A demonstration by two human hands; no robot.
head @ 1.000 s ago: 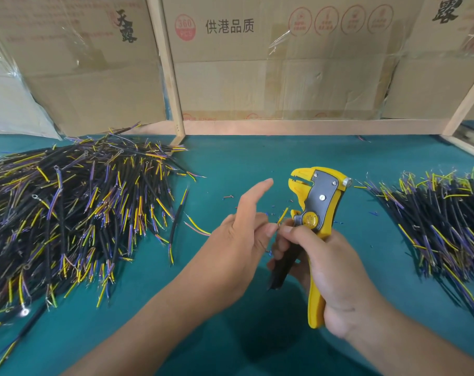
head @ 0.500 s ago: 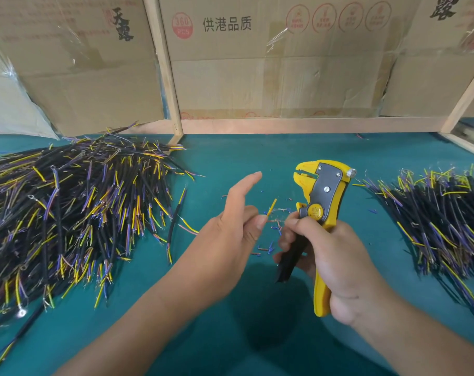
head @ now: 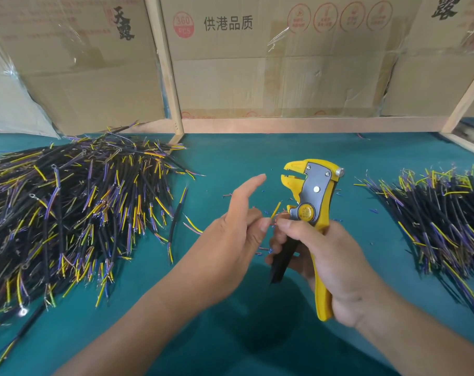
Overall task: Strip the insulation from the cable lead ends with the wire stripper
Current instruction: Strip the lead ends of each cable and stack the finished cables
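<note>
Centrally, right hand (head: 329, 264) gripping wire stripper (head: 311, 213), left hand (head: 230, 240) pinching yellow lead (head: 276, 210) beside it

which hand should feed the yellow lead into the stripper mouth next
Probably the left hand. It already pinches the yellow lead just below the open mouth of the wire stripper, with its forefinger free. The right hand is taken up gripping the stripper's handles, so it should do the squeezing.

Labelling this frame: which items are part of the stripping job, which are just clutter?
In the job:
- wire stripper, gripped by right hand
- yellow lead, pinched by left hand
- cable pile at left
- cable pile at right

Lying about:
- cardboard boxes
- wooden frame
- insulation scraps on the green mat
</note>
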